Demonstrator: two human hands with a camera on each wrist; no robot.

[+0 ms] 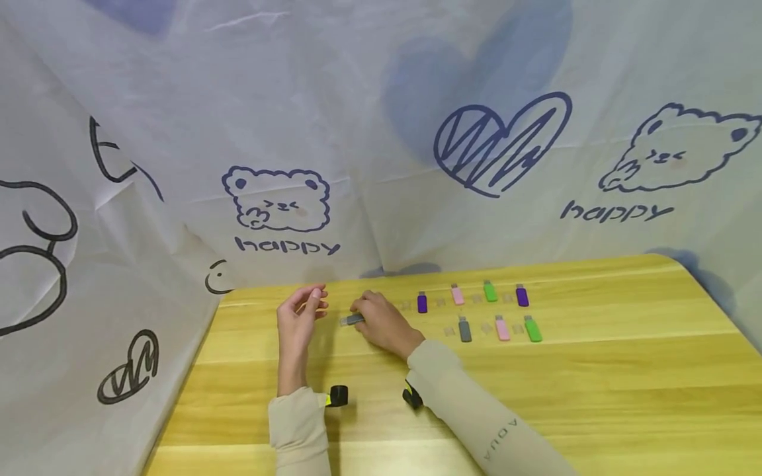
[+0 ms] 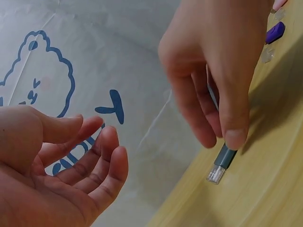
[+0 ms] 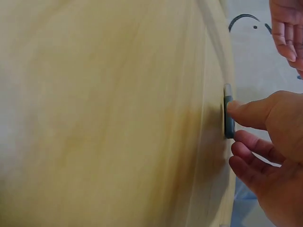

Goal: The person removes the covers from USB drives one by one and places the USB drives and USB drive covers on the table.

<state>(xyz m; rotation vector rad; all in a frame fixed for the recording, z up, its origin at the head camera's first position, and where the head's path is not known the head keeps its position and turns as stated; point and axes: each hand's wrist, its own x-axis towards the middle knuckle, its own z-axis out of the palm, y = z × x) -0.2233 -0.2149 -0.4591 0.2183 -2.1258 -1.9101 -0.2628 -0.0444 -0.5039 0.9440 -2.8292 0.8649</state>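
My right hand [image 1: 383,320] pinches a grey USB stick [image 1: 355,318] between thumb and fingers, low at the table's far left part. A clear cap [image 2: 216,174] covers the end pointing left, toward my other hand. In the right wrist view the thumb lies on the stick's [image 3: 229,120] side. My left hand [image 1: 297,320] is raised just left of the stick, its fingers loosely bent and holding nothing. Whether the stick touches the table I cannot tell.
Right of my hands, two rows of USB sticks lie on the wooden table [image 1: 625,396]: purple [image 1: 422,302], pink [image 1: 457,294], green [image 1: 490,291] and grey [image 1: 465,328] ones. Small clear caps [image 1: 449,331] lie beside them. A printed cloth [image 1: 381,132] hangs behind the table.
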